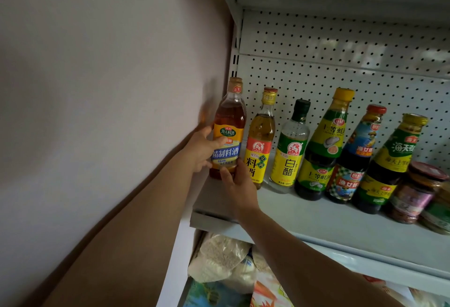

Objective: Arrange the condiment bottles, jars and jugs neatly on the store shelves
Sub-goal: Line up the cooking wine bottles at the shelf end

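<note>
Amber liquid fills the wine bottle [229, 128], which stands upright at the left end of the shelf [316, 219], close to the wall [97, 87]. Its label is orange and blue; its cap is tan.

Left hand [201, 148]: fingers and thumb are curled round the bottle at label height, thumb across the front of the label. Right hand [237, 182]: fingers are wrapped round the lower body of the same bottle, thumb on the front near the base. Both forearms reach up from the lower left of the view.

Row order on the shelf, left to right, from the held bottle:
1. Yellow bottle [260, 143], red and yellow label, gold cap, just beside the wine bottle.
2. Vinegar bottle [291, 146], clear liquid, dark green cap, yellow and green label.
3. Oyster sauce [323, 146], dark contents, yellow cap.
4. Red-capped bottle [353, 158], dark contents, blue and red label.
5. Gold-capped bottle [389, 165], dark contents, green and yellow label.
6. Jar [414, 194], red lid, at the right edge; a second jar beside it is cut off by the frame.

All bottles stand upright against the white pegboard [341, 63] back panel.

Below the shelf lie bags [224, 258] of pale grain and colourful packets.
</note>
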### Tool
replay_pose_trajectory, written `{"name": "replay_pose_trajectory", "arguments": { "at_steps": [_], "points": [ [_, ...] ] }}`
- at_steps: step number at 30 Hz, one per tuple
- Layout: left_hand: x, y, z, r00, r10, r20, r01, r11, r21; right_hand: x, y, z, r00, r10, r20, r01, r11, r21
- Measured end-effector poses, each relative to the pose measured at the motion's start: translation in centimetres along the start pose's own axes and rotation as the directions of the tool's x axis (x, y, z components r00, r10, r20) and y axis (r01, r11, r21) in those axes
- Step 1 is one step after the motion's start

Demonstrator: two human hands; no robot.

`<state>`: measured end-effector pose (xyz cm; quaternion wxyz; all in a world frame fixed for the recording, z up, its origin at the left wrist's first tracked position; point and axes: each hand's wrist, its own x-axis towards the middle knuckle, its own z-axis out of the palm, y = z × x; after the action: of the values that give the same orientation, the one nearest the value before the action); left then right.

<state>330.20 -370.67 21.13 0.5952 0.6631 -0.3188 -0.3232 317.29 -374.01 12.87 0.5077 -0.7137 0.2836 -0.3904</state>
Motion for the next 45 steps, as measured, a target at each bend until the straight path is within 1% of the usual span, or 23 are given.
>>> {"name": "replay_pose_trajectory", "arguments": {
  "at_steps": [5, 11, 14, 18, 22, 29, 35, 41, 45],
  "points": [
    [1.0, -0.1, 0.3, 1.0, 0.011, -0.01, -0.011, 1.0, -0.023, 0.4, -0.6, 0.7, 0.999, 0.04, 0.016, -0.04, 0.999, 0.006],
    [1.2, 0.0, 0.3, 0.999, 0.024, -0.023, -0.023, 1.0, 0.012, 0.3, -0.8, 0.8, 0.997, 0.076, 0.029, -0.077, 0.995, 0.065],
    [1.2, -0.3, 0.3, 0.999, 0.032, -0.023, -0.032, 0.999, 0.014, 0.1, -0.6, 0.7, 0.996, 0.084, 0.006, -0.085, 0.991, 0.103],
    [1.2, -0.3, 0.5, 0.999, 0.044, -0.022, -0.043, 0.999, 0.027, -0.4, -0.3, 0.7, 0.992, 0.103, -0.075, -0.091, 0.984, 0.153],
    [1.2, -0.4, 0.6, 0.999, 0.034, -0.029, -0.034, 0.999, 0.002, -0.6, -0.5, 0.6, 0.991, 0.096, -0.091, -0.075, 0.975, 0.211],
    [1.7, -1.0, 0.5, 1.0, 0.004, -0.008, -0.004, 1.0, -0.028, -0.4, -0.8, 0.6, 0.99, 0.09, -0.107, -0.063, 0.97, 0.234],
    [2.8, -0.9, 0.6, 0.998, -0.065, 0.008, 0.065, 0.998, -0.027, -0.4, -0.4, 0.2, 0.993, 0.104, -0.063, -0.084, 0.962, 0.259],
    [3.7, -1.2, 1.0, 0.999, -0.035, -0.037, 0.033, 0.998, -0.062, -0.1, -0.3, -0.1, 0.993, 0.119, -0.019, -0.11, 0.96, 0.257],
    [4.2, -1.1, 1.4, 0.999, -0.022, -0.043, 0.019, 0.997, -0.078, -0.1, -0.5, -0.2, 0.993, 0.114, 0.015, -0.114, 0.955, 0.275]
  ]
}}
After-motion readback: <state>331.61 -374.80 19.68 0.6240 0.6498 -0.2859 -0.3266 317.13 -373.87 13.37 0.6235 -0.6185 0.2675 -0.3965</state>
